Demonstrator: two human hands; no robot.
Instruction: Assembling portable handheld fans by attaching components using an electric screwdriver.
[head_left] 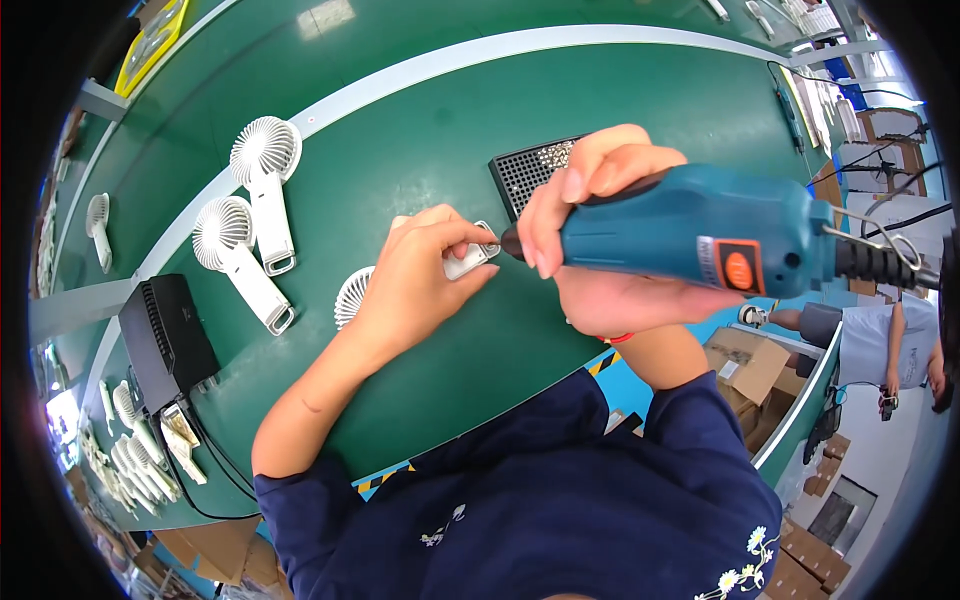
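Our left hand (425, 265) pinches the white handheld fan (352, 297) by its handle end, near the middle of the tabletop (430, 130); our right hand (605, 298) grips the teal electric screwdriver (685, 232), tip at that end; we'd best align it squarely, fan braced.

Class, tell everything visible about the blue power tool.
The blue power tool has a plastic-looking body, dark nose, orange label, wire loop and ribbed black cord sleeve. The right hand grips it sideways over the green table, nose pointing left at the white fan in the left hand; whether its tip touches is unclear.
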